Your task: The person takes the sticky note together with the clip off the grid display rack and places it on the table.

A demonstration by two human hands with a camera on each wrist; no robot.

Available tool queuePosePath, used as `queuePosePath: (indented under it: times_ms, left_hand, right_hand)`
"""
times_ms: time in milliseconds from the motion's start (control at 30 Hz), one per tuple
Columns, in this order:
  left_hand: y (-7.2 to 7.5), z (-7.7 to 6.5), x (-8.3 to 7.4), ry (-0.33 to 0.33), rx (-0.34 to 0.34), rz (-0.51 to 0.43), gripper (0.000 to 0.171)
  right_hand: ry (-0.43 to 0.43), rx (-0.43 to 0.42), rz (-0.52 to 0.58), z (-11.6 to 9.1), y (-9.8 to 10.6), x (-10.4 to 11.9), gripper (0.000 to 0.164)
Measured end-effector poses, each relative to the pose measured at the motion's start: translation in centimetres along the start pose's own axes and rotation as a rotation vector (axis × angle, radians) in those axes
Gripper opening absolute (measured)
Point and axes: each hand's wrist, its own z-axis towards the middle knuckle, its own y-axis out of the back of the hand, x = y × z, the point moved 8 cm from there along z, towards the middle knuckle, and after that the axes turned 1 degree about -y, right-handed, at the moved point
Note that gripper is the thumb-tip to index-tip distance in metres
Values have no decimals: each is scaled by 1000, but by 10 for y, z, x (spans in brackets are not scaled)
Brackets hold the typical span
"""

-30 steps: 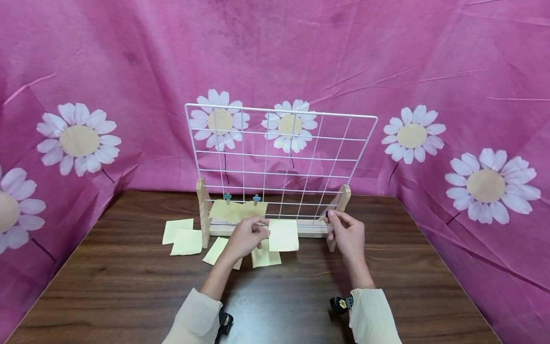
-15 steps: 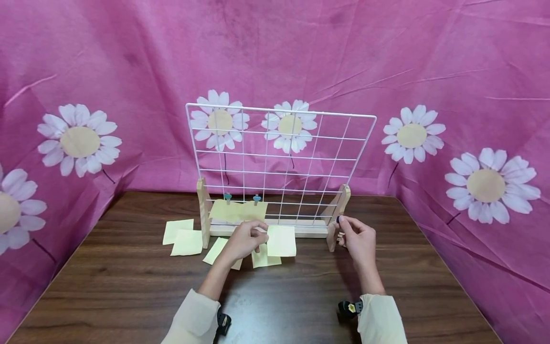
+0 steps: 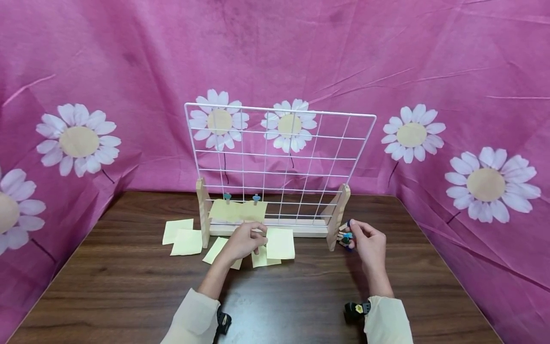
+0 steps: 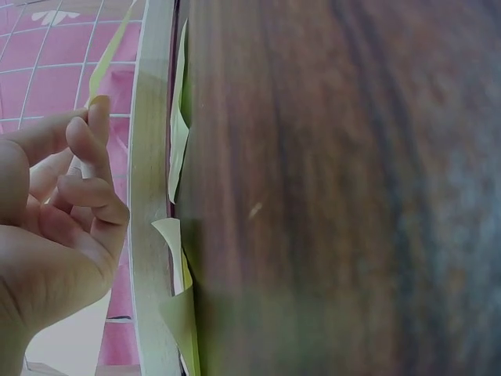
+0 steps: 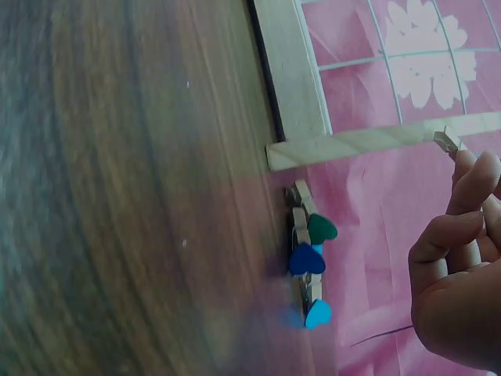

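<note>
Fingers, left hand [image 3: 245, 241]: pinching one yellow note [image 3: 281, 243] by its left edge, sheet lifted off the table [image 3: 301, 296] and facing the person, likely so its top edge can meet the wire. Note sits at 3 o'clock from the fingertips.

Fingers, right hand [image 3: 369, 243]: curled, tips pinching one small wooden clip [image 5: 446, 140], seen only in the wrist view. Heap of heart-topped clips [image 5: 309, 262] lies on the table at 9 o'clock from this hand, close by the frame's right wooden foot [image 3: 337, 217].

White wire grid [image 3: 279, 162]: upright in a wooden base; two notes [image 3: 237, 210] already hang from its lower wire.

Loose notes [image 3: 182, 236]: flat on the table, 9 o'clock from the left hand.
</note>
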Motion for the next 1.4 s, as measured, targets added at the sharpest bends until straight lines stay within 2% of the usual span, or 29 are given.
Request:
queuePosePath:
  times_ms: [267, 567, 800, 1067, 1267, 1400]
  left_hand:
    - [-2, 1, 4, 34, 19, -13, 25]
    - [-4, 0, 7, 54, 29, 39, 26]
    - [-4, 2, 9, 77, 27, 73, 26]
    - [-3, 2, 10, 75, 18, 120, 22]
    - [-1, 4, 11, 73, 0, 205, 19]
    - [-1, 4, 11, 74, 1, 219, 17]
  right_hand:
    - [-25, -24, -11, 5, 8, -14, 19]
    - [-55, 0, -97, 9, 13, -27, 27]
    - [-74, 54, -190, 12, 14, -31, 30]
    - [-181, 155, -251, 11, 15, -41, 33]
    - [-217, 168, -272, 12, 17, -47, 34]
    - [-234, 174, -271, 13, 18, -49, 35]
